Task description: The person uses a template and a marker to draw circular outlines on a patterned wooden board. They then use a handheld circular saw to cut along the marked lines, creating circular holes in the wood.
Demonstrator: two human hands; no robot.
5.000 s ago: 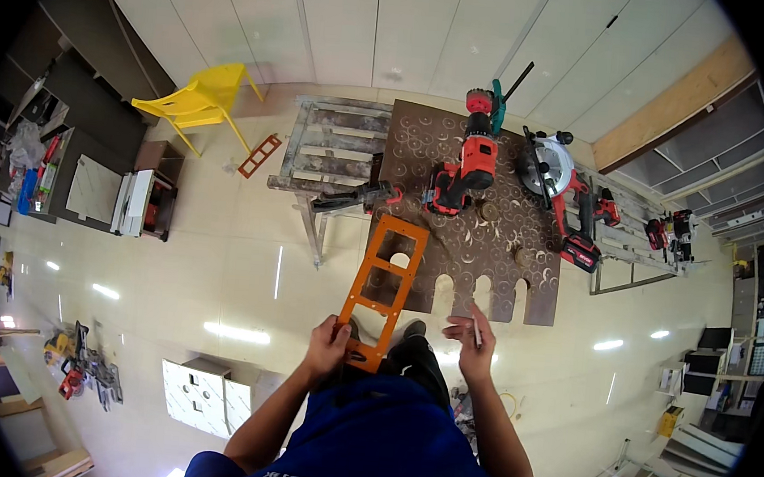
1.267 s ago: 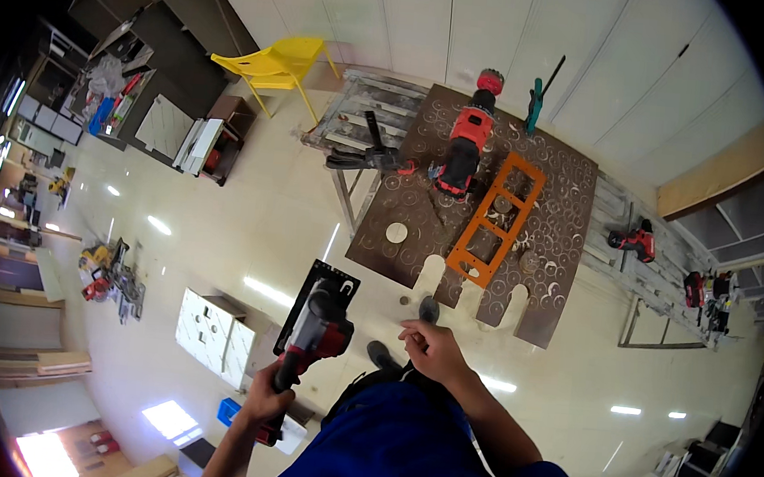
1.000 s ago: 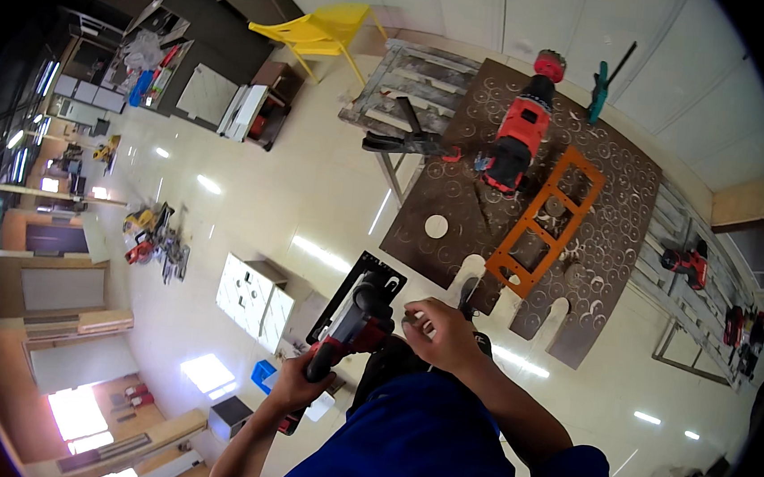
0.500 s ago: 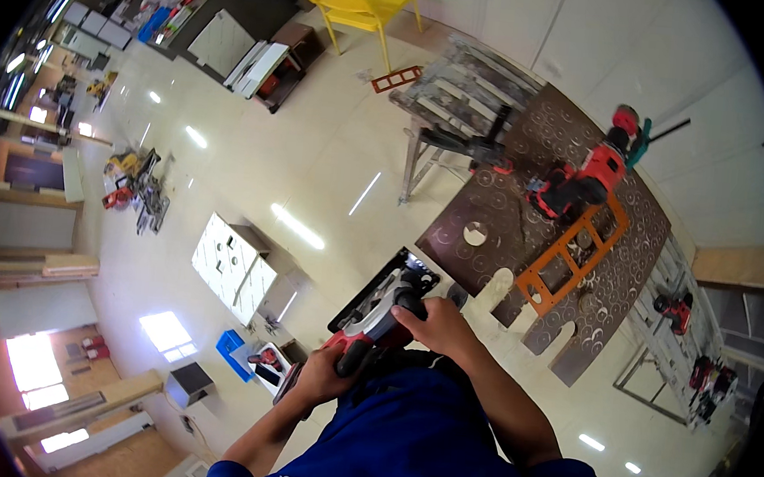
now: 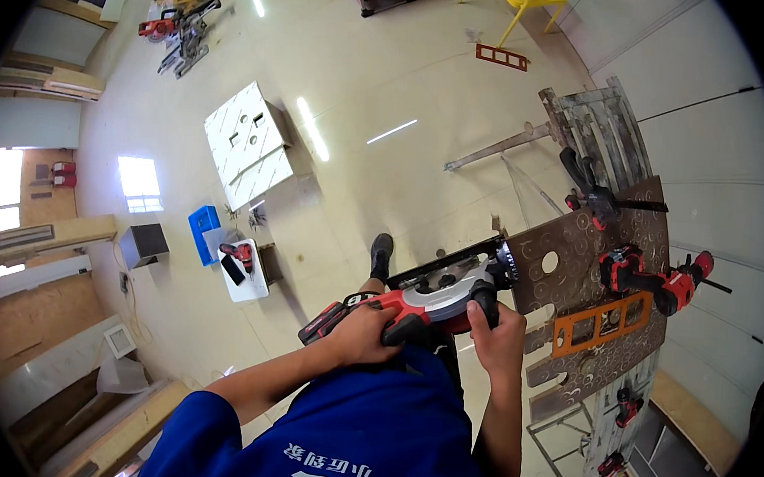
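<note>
1. Head view shows a red and grey circular saw [image 5: 436, 298] just right of centre, carried at waist height above the pale floor [image 5: 335, 145]; half a second ago it sat lower and further left.
2. Left hand [image 5: 361, 334] wraps shut around the rear handle at 8 o'clock of the saw.
3. Right hand [image 5: 499, 330] grips the black front knob at 4 o'clock of the saw, fingers curled closed.
4. Brown perforated workboard [image 5: 609, 256] now lies at 3 o'clock, its edge beside the saw's blade end, closer than before.
5. Orange frame [image 5: 604, 322] and red drill [image 5: 657, 280] rest on that board.
6. White perforated box [image 5: 250, 143] stands at 11 o'clock, well apart.
</note>
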